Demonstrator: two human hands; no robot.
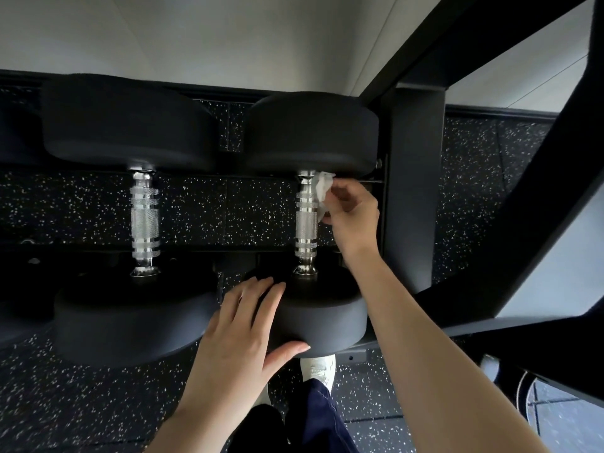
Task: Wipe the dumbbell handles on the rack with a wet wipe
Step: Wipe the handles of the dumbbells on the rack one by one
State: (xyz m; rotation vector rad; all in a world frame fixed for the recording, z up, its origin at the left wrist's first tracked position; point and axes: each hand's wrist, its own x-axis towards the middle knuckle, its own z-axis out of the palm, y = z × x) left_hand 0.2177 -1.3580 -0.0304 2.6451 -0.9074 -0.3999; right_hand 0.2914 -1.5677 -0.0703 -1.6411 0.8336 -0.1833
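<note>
Noted speckled rubber floor [81, 207], black rack [415, 191]. Your right hand [353, 217] pinched wet wipe [322, 188] against end dumbbell handle [305, 220]; left hand [238, 328] lay spread on its head [327, 318].

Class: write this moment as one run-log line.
right hand: pinches wet wipe against dumbbell handle | left hand: rests on near weight head

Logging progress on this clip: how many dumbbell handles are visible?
2. The left handle is bare; the right handle has the wipe held at its far end by the right hand. More may lie past the left edge.
</note>
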